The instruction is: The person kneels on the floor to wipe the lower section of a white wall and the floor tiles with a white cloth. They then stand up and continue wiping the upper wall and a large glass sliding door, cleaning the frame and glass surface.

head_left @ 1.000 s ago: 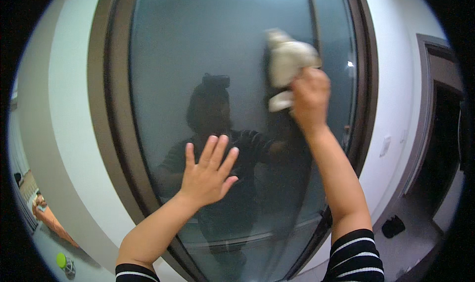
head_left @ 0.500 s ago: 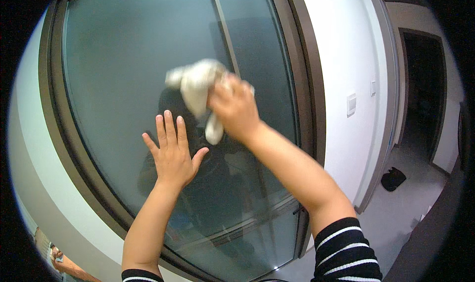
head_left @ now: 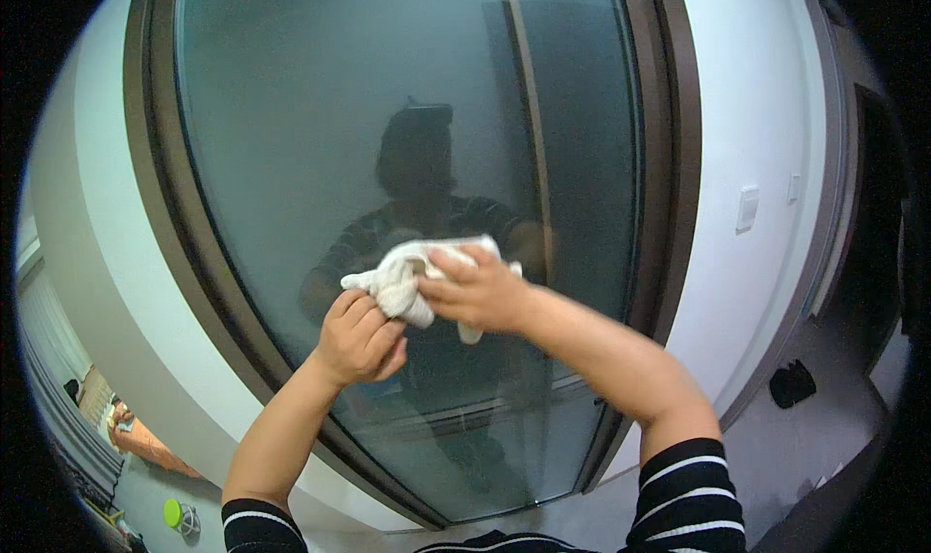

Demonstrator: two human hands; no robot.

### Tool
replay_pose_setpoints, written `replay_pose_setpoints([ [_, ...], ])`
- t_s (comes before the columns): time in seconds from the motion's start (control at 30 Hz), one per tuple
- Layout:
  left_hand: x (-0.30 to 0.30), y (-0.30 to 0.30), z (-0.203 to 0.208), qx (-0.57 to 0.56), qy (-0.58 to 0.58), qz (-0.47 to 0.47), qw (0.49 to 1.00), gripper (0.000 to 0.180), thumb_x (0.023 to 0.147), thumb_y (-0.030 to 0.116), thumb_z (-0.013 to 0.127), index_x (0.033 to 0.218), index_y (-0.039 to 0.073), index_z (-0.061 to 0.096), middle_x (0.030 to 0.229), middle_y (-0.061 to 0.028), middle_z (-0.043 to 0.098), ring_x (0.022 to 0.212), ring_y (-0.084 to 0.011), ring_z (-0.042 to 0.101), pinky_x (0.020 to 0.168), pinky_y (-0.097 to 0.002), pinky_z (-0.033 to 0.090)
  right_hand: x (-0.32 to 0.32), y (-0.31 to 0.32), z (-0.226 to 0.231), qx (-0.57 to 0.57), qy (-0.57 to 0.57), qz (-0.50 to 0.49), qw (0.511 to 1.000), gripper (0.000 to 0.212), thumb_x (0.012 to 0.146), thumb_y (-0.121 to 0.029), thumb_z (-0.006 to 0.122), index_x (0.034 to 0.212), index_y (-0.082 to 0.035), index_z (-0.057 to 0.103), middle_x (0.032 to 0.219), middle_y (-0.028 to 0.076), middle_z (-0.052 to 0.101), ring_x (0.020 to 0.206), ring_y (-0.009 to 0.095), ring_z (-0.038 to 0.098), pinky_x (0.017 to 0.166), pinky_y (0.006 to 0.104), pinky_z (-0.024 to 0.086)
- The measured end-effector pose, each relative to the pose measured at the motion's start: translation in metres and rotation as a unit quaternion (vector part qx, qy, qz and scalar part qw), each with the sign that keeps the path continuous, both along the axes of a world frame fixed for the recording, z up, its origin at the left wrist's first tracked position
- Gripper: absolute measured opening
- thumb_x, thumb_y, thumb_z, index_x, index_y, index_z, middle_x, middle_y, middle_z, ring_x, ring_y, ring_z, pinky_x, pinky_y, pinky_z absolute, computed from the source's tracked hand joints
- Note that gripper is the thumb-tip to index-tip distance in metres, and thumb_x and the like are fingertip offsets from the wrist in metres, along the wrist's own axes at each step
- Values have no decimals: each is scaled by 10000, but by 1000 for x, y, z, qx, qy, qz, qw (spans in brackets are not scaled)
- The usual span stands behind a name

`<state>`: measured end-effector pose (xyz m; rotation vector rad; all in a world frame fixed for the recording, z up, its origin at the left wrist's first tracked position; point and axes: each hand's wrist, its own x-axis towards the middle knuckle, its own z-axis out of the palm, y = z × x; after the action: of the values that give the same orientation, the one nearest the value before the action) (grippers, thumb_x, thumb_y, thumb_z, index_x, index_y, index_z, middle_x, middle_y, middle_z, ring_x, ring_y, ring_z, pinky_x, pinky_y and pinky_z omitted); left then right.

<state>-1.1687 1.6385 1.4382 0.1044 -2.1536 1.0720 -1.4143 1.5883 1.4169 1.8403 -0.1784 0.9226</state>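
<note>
A crumpled white cloth (head_left: pixel 396 280) is bunched up in front of a dark, glossy glass door panel (head_left: pixel 281 126). My right hand (head_left: pixel 480 289) grips it from the right, with a loose end hanging below the fingers. On the cloth's lower left, my left hand (head_left: pixel 361 340) has its fingers curled in and pinches an edge. Whether the cloth touches the glass I cannot tell. My reflection shows in the panel behind both hands.
A brown frame (head_left: pixel 669 156) borders the glass. On the white wall to the right is a light switch (head_left: pixel 747 209). A black object (head_left: pixel 792 385) lies on the floor near a doorway at right. A green-topped stool (head_left: pixel 175 514) stands at lower left.
My left hand has left the glass, where it lay spread flat, and closed on the cloth. My right hand has brought the cloth lower, beside it. The view has shifted left.
</note>
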Motion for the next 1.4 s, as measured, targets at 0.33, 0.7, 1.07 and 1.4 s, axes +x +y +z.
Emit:
replay_pose_setpoints([
  [0.33, -28, -19, 157, -109, 234, 209, 943, 656, 857, 375, 647, 1433, 160, 418, 1532, -153, 294, 1391, -417, 272, 1108, -586, 218, 45, -1, 212, -96, -210, -74, 970, 237, 804, -221, 582, 1021, -209, 678, 1310, -37, 544, 1329, 268, 383, 1024, 617, 306],
  [0.7, 31, 8, -8, -58, 22, 106, 992, 191, 838, 266, 606, 925, 97, 624, 817, -67, 534, 736, -240, 523, 749, -416, 406, 39, 12, 3, 18, 106, -48, 993, 219, 785, -287, 596, 978, -250, 691, 1307, -53, 537, 1376, 267, 353, 1093, 620, 214],
  [1.07, 15, 4, 170, -94, 193, 45, 976, 316, 746, 173, 691, 1030, 75, 593, 1159, -127, 510, 1162, -356, 466, 973, -515, 391, 111, 24, 154, -14, -344, -96, 934, 246, 820, -271, 630, 1056, -223, 680, 1423, 6, 467, 1372, 411, 274, 998, 740, 212],
  [1.4, 19, 7, -46, 40, -126, -7, 991, 174, 789, 199, 581, 914, 87, 630, 957, -70, 543, 901, -253, 539, 795, -427, 418, 23, 48, -147, 95, -107, -174, 974, 258, 801, -305, 568, 1042, -264, 650, 1300, -49, 546, 1394, 351, 327, 1079, 720, 112],
])
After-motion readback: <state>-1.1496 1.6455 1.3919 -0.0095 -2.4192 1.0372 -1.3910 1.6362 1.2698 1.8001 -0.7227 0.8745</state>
